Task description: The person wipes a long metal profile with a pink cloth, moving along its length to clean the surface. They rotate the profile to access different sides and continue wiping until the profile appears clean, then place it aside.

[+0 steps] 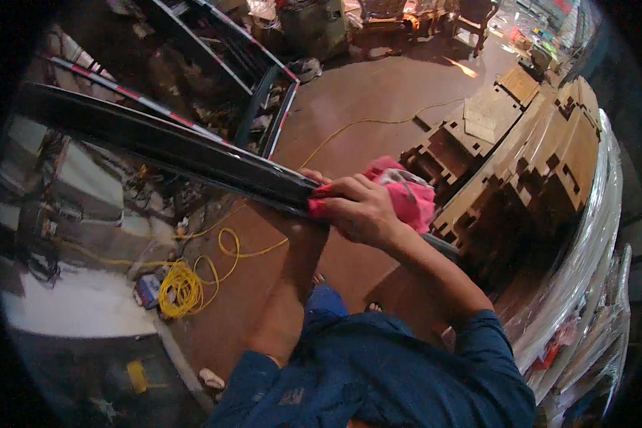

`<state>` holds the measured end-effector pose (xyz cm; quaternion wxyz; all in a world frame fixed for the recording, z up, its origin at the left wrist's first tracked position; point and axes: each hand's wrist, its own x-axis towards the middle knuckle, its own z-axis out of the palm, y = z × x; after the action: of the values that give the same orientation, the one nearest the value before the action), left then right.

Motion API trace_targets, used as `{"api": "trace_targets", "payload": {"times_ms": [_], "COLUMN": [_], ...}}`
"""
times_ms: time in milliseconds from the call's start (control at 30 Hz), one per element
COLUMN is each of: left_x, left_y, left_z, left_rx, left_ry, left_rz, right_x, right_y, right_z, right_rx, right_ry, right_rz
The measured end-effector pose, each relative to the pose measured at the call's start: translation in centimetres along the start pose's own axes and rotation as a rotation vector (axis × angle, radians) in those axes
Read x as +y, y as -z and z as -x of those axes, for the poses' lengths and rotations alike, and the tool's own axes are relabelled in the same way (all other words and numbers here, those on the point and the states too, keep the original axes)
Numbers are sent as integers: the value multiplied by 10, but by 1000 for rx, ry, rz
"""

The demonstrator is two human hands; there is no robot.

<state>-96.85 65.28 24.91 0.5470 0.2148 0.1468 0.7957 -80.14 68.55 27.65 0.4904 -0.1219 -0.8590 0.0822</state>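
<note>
A long, glossy black bar runs from the upper left down to my hands in the middle. My right hand is closed around a pink cloth, pressing part of it onto the bar. The rest of the cloth, with a greyish patch, bunches up beyond my knuckles. My left forearm passes beneath the bar, and a few fingers of my left hand show at its far side, curled against it close to the cloth. Most of that hand is hidden by the bar and my right hand.
A yellow cable coil lies on the brown floor beside a small blue box. Notched wooden panels are stacked at the right, by clear plastic wrap. A red-and-white-edged frame stands beyond the bar. Carved wooden furniture is farther back.
</note>
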Motion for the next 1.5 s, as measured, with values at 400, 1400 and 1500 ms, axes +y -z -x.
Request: {"api": "trace_targets", "payload": {"times_ms": [400, 1400, 1500], "left_x": [-84, -670, -762], "left_y": [71, -129, -131], "left_z": [-325, -1150, -1178], "left_rx": [126, -164, -252], "left_ry": [457, 1186, 1270], "left_rz": [179, 202, 371], "right_x": [259, 1089, 1186], "right_y": [-19, 220, 256], "right_z": [2, -247, -270], "right_rx": [-158, 44, 101], "right_ry": [-513, -920, -919], "right_rz": [133, 786, 826]}}
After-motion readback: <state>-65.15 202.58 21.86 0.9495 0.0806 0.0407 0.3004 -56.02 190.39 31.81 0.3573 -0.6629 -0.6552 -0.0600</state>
